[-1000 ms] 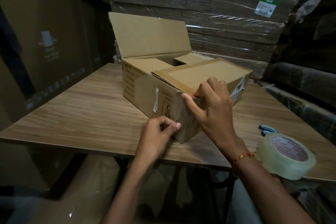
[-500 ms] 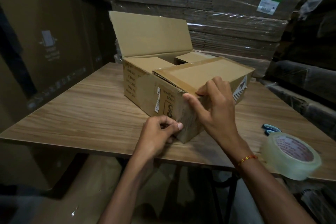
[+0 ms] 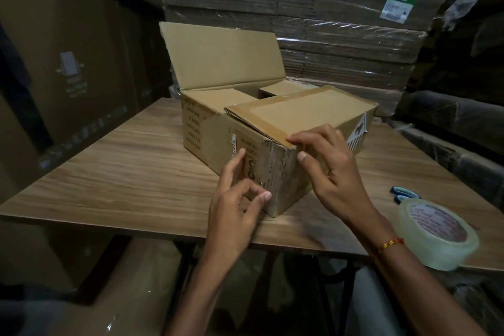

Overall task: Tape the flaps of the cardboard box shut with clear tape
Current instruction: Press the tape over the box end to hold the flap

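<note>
The cardboard box [image 3: 207, 142] sits on the wooden table [image 3: 122, 172] with one corner turned toward me. Its far long flap [image 3: 223, 57] stands upright, and the near long flap [image 3: 300, 114] lies folded down over the top. My right hand [image 3: 332, 172] grips the near top corner, fingertips on the flap's edge and thumb on the side wall. My left hand [image 3: 231, 213] is at the same corner lower down, fingers spread, its index finger touching the printed side. A roll of clear tape [image 3: 436, 234] lies flat at the table's right front edge.
Blue-handled scissors [image 3: 403, 194] lie on the table just behind the tape roll. Plastic-wrapped stacks of flat cardboard [image 3: 300, 8] rise behind the table, and a large carton [image 3: 68, 68] stands at the left. Dark wrapped bundles [image 3: 450, 123] crowd the right side.
My left hand has opened from a pinch and lifted its index finger up the box's side. My right hand has shifted slightly along the corner. The box has stayed in place.
</note>
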Demonstrator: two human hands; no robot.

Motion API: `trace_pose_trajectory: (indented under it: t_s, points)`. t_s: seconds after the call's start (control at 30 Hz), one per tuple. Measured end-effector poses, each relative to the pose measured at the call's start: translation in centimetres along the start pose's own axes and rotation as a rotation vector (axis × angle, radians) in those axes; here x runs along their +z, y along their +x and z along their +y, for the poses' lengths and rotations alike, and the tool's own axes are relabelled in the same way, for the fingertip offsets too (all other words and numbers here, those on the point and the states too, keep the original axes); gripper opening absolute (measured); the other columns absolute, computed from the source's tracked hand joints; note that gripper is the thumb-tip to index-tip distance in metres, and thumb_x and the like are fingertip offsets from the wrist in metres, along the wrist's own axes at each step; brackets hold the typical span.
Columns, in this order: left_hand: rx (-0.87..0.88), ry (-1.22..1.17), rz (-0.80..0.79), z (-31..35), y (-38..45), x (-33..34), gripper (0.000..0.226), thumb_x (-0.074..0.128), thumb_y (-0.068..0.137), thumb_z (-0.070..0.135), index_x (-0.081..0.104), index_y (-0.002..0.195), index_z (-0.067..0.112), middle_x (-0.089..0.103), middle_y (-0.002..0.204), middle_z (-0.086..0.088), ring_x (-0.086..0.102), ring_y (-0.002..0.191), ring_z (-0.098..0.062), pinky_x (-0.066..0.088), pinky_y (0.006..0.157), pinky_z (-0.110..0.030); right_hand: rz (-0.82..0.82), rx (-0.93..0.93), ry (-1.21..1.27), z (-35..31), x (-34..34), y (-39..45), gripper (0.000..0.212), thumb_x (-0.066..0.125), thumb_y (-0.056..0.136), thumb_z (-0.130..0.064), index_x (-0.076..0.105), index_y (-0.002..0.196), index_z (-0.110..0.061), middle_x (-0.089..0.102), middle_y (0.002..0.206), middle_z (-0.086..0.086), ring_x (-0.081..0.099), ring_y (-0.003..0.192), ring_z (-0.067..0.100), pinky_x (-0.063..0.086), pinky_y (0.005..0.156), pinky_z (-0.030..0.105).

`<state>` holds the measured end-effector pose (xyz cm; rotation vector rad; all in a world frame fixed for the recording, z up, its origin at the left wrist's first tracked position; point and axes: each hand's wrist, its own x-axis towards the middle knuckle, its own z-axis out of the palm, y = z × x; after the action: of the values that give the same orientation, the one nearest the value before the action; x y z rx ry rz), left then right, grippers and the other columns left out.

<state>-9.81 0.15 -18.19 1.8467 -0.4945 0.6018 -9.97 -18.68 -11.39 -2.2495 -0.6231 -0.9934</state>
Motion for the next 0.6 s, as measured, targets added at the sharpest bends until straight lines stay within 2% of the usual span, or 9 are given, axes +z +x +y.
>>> trace_pose_trajectory:
  t_s: [0.07, 0.1, 0.17, 0.23, 0.37, 0.47, 0.53, 0.6]
  points:
    - [0.009, -0.036, -0.010, -0.4, 0.0, 0.0, 0.013, 0.076, 0.083, 0.016, 0.068, 0.074, 0.021, 0.036, 0.157, 0.016, 0.038, 0.140, 0.001, 0.035, 0.098, -0.005, 0.005, -0.013, -0.010, -0.1, 0.1, -0.2, 0.033, 0.049, 0.093, -0.020, 0.066, 0.121, -0.018, 0.052, 0.115, -0.013, 0.049, 0.111, 0.016, 0.040, 0.094, 0.024]
    - [0.006, -0.072, -0.017, -0.6, 0.0, 0.0, 0.011, 0.076, 0.083, 0.019, 0.069, 0.074, 0.020, 0.036, 0.157, 0.018, 0.036, 0.140, 0.004, 0.037, 0.103, -0.013, 0.009, -0.012, -0.010, -0.1, 0.2, -0.2, 0.033, 0.050, 0.092, -0.018, 0.066, 0.121, -0.017, 0.052, 0.117, -0.013, 0.049, 0.112, 0.016, 0.039, 0.095, 0.023]
    - [-0.026, -0.143, -0.033, -1.0, 0.1, 0.0, 0.008, 0.072, 0.083, 0.024, 0.069, 0.076, 0.020, 0.034, 0.156, 0.023, 0.032, 0.142, 0.005, 0.042, 0.111, -0.038, 0.011, -0.006, -0.009, -0.2, 0.4, -0.1, 0.033, 0.051, 0.090, -0.014, 0.067, 0.119, -0.015, 0.056, 0.118, -0.008, 0.050, 0.113, 0.019, 0.040, 0.095, 0.024]
    - [-0.055, -0.170, -0.051, -1.3, 0.2, 0.0, 0.009, 0.072, 0.084, 0.022, 0.069, 0.075, 0.022, 0.032, 0.156, 0.028, 0.031, 0.144, 0.003, 0.041, 0.111, -0.051, 0.013, -0.003, -0.017, -0.4, 0.6, 0.1, 0.033, 0.051, 0.089, -0.014, 0.068, 0.117, -0.013, 0.057, 0.117, -0.006, 0.050, 0.111, 0.019, 0.039, 0.094, 0.023]
    - [-0.082, -0.183, -0.058, -1.2, 0.2, -0.1, 0.014, 0.075, 0.084, 0.011, 0.070, 0.073, 0.019, 0.033, 0.157, 0.024, 0.031, 0.142, 0.008, 0.041, 0.112, -0.048, 0.024, 0.002, -0.023, -0.5, 0.7, 0.0, 0.033, 0.050, 0.089, -0.014, 0.067, 0.117, -0.012, 0.055, 0.117, -0.010, 0.049, 0.111, 0.018, 0.035, 0.094, 0.015]
    - [-0.097, -0.192, -0.100, -0.8, 0.6, -1.1, 0.011, 0.075, 0.083, 0.009, 0.078, 0.082, 0.019, 0.036, 0.156, 0.020, 0.038, 0.139, 0.007, 0.047, 0.107, -0.031, 0.002, 0.007, -0.019, -0.4, 0.5, -0.1, 0.032, 0.052, 0.090, -0.014, 0.067, 0.119, -0.013, 0.054, 0.118, -0.010, 0.049, 0.113, 0.016, 0.034, 0.095, 0.013]
    - [-0.235, -0.251, -0.121, -1.2, 0.8, -2.0, 0.017, 0.073, 0.085, 0.007, 0.079, 0.096, 0.019, 0.049, 0.149, 0.013, 0.052, 0.128, 0.005, 0.051, 0.101, -0.026, -0.019, 0.018, -0.014, -0.4, 0.3, -0.2, 0.033, 0.054, 0.091, -0.013, 0.066, 0.122, -0.014, 0.054, 0.119, -0.009, 0.048, 0.115, 0.014, 0.034, 0.096, 0.012]
    - [-0.484, -0.371, -0.018, -1.3, 1.2, -3.2, 0.021, 0.068, 0.089, 0.009, 0.075, 0.105, 0.021, 0.069, 0.128, 0.000, 0.066, 0.114, -0.008, 0.053, 0.100, -0.038, -0.036, 0.038, -0.004, -0.3, 0.4, -0.3, 0.035, 0.054, 0.090, -0.012, 0.066, 0.123, -0.015, 0.054, 0.121, -0.009, 0.047, 0.117, 0.012, 0.034, 0.097, 0.011]
